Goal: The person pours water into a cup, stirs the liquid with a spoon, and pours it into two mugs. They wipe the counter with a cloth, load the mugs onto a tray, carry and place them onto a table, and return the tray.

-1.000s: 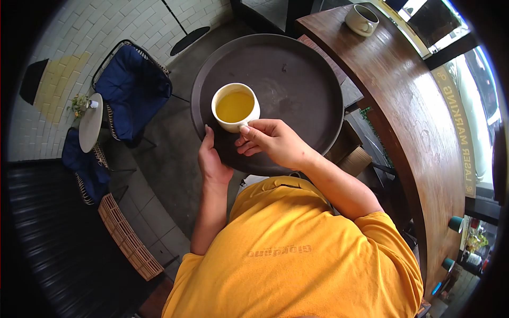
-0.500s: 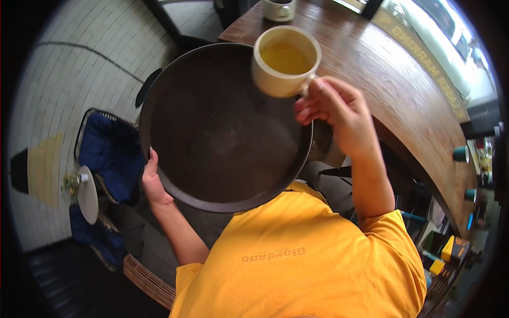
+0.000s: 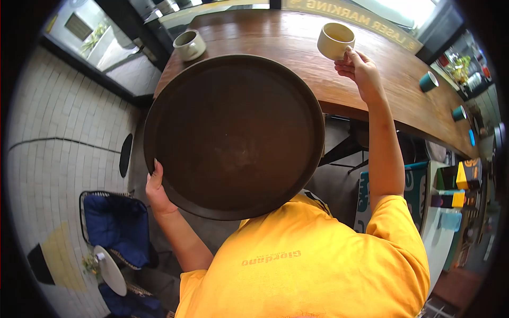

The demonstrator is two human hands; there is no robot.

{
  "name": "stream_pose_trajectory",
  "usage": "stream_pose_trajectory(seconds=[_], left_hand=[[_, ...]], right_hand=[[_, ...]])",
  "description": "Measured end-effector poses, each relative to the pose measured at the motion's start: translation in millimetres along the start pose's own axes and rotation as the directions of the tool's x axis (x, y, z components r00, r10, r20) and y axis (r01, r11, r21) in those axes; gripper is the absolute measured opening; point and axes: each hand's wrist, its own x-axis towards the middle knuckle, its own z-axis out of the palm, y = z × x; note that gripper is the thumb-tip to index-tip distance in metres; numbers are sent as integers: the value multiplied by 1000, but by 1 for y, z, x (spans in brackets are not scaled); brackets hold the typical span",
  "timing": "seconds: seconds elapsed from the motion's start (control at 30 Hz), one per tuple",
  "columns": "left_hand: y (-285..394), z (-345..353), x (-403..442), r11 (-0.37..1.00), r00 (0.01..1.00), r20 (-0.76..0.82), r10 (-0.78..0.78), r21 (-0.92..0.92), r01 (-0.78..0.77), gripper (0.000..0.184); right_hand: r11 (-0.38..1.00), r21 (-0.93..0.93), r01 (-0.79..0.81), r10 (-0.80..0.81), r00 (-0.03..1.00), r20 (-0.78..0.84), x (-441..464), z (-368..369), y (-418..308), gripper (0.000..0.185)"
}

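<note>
A large round dark brown tray (image 3: 233, 132) is held up in front of my chest, its surface bare. My left hand (image 3: 159, 191) grips its lower left rim, thumb on top and the other fingers hidden beneath. To the right, my right hand (image 3: 360, 71) pinches the handle of a cream cup (image 3: 336, 42) over the wooden counter. Only a little of the cup's inside shows. Whether its base touches the wood I cannot tell. Another pale cup (image 3: 189, 45) stands on the counter beyond the tray's upper left edge.
The long wooden counter (image 3: 265, 34) runs along the window. Farther right on it stand two teal cups (image 3: 429, 81). A blue cushioned chair (image 3: 116, 228) and a small round table (image 3: 110, 270) are at lower left. Dark stool legs (image 3: 344, 156) show under the counter.
My right hand has carried the cream cup away from the tray, out over the counter. The view has turned, showing more of the counter. My left hand still holds the tray.
</note>
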Motion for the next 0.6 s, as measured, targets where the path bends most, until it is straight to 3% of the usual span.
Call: stream_pose_trajectory(seconds=[0.13, 0.33, 0.57, 0.6], left_hand=[[-17, 32, 15, 999, 999, 32, -20, 34, 19, 50], [-53, 74, 25, 985, 990, 123, -75, 164, 55, 41], [-82, 104, 26, 975, 938, 318, -140, 209, 74, 34], [-84, 107, 26, 972, 922, 357, -152, 223, 74, 34]], right_hand=[[996, -46, -73, 70, 995, -74, 23, -38, 20, 35], [992, -35, -120, 116, 988, -100, 38, -74, 39, 38], [991, -9, -131, 130, 988, -81, 48, -88, 46, 39], [993, 3, -121, 121, 990, -73, 49, -87, 47, 32]])
